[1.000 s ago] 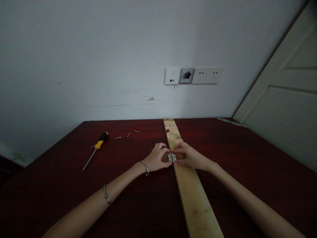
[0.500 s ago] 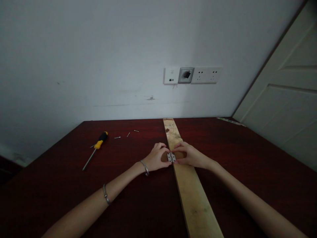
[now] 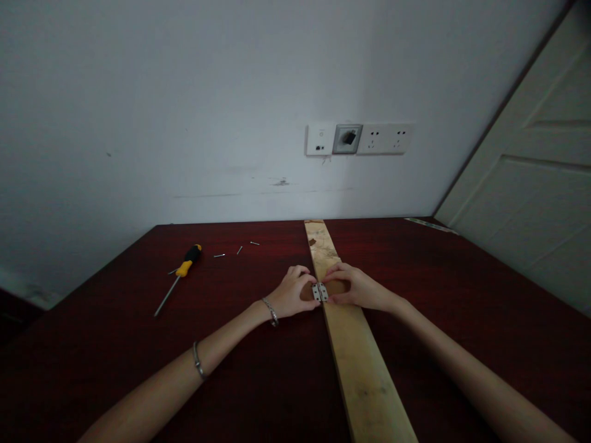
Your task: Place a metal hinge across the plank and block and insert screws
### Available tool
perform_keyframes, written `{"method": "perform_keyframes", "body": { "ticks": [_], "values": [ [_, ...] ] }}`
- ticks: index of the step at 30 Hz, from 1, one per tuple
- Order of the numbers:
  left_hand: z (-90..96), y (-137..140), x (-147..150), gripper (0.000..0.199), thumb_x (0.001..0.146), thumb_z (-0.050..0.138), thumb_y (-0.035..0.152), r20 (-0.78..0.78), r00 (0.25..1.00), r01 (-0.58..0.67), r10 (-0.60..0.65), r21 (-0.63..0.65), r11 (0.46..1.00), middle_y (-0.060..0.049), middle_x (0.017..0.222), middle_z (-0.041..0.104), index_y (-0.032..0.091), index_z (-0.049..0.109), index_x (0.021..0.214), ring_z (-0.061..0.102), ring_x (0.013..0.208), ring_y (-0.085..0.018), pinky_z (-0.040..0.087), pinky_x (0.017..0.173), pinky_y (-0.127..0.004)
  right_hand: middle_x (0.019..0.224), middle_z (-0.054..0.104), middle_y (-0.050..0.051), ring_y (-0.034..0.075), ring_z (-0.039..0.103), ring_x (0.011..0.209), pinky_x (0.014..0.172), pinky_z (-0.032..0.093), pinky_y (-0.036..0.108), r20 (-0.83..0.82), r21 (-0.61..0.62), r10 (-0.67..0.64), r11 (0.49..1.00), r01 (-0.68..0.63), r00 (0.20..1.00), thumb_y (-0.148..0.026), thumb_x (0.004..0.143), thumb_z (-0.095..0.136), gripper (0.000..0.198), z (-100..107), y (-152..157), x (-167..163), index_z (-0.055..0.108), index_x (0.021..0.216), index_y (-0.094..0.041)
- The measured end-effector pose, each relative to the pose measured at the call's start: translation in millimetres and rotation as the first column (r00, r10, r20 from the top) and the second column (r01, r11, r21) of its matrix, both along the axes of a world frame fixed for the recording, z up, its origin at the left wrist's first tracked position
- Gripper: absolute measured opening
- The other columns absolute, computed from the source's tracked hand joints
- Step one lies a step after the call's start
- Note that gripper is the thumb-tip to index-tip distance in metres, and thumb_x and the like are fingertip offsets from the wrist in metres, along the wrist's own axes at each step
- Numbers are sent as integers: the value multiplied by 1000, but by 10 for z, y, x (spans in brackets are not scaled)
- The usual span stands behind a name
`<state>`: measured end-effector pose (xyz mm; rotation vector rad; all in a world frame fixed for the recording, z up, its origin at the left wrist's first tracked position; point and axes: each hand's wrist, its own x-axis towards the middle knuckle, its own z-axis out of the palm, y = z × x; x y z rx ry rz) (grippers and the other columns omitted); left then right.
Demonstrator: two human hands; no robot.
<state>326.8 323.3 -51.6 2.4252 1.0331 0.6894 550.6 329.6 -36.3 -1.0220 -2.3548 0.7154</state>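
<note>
A small metal hinge [image 3: 319, 292], its leaves spread, sits at the left edge of a long wooden board [image 3: 364, 369]. My left hand [image 3: 295, 292] pinches the hinge's left leaf between thumb and fingers. On the other side, my right hand [image 3: 357, 288] grips the right leaf by its edges, with the hand resting over the board. Several dark screw holes show in the hinge. The board lies lengthwise from near me to the wall.
A screwdriver [image 3: 184, 267] with a yellow and black handle lies at the left on the dark red table [image 3: 240, 381]. Beyond it are several screws [image 3: 239, 250]. The wall with sockets [image 3: 383, 139] bounds the far side; a white door [image 3: 545, 160] stands at the right.
Both hands stay at the hinge almost unmoved. The hinge looks slightly turned and its leaves a little more plainly visible.
</note>
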Motion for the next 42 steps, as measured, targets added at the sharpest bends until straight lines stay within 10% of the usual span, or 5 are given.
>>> {"method": "perform_keyframes", "body": {
  "ticks": [42],
  "values": [
    [-71,13,6,44,65,73,37,-43,999,-21,22,16,1000,-9,111,47,19,58,102,44,106,-26,40,93,-46,102,57,5,20,54,97,90,43,37,3,0,17,1000,-17,1000,-34,69,71,31,-16,30,14,67,98,-23]
  ]
}}
